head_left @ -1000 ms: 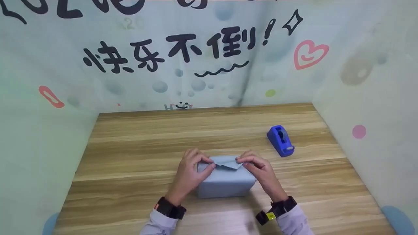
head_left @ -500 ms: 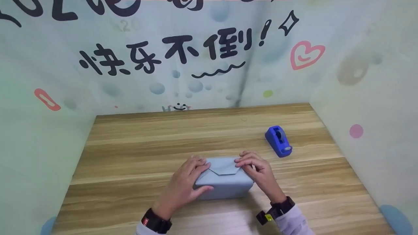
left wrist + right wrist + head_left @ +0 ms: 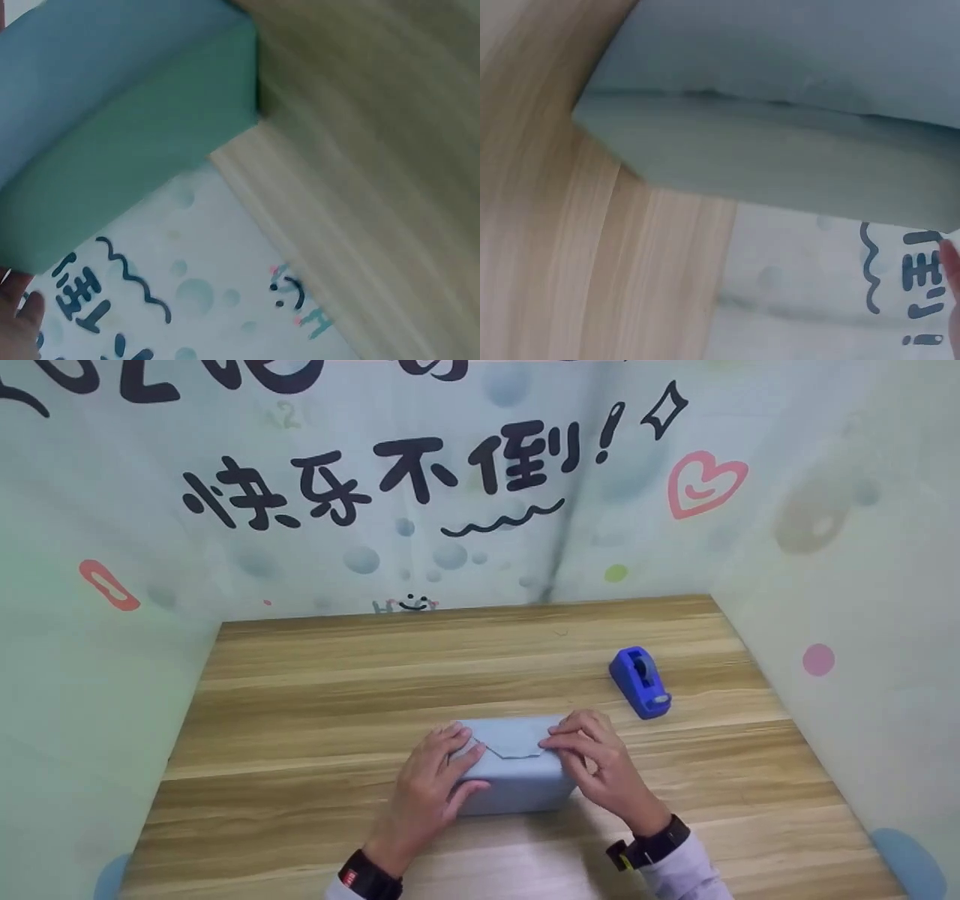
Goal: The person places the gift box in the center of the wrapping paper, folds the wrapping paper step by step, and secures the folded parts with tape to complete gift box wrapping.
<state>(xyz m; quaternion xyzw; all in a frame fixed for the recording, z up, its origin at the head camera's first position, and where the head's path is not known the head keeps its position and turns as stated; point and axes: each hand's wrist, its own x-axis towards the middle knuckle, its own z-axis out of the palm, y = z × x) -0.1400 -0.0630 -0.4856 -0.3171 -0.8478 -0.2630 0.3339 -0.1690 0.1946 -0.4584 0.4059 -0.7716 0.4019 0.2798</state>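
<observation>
Both hands on wrapped box [image 3: 514, 769], contents hidden.
Left hand [image 3: 427, 795] fingers relaxed along its side; right hand [image 3: 600, 769] fingers press folded flap [image 3: 514, 744]; tape dispenser [image 3: 640, 681] well apart.

I see my left hand [image 3: 431, 791] laid flat against the left end of the wrapped box [image 3: 517, 784], fingers straight, thumb along its front. My right hand [image 3: 600, 769] presses its top-right edge, fingers extended.
</observation>
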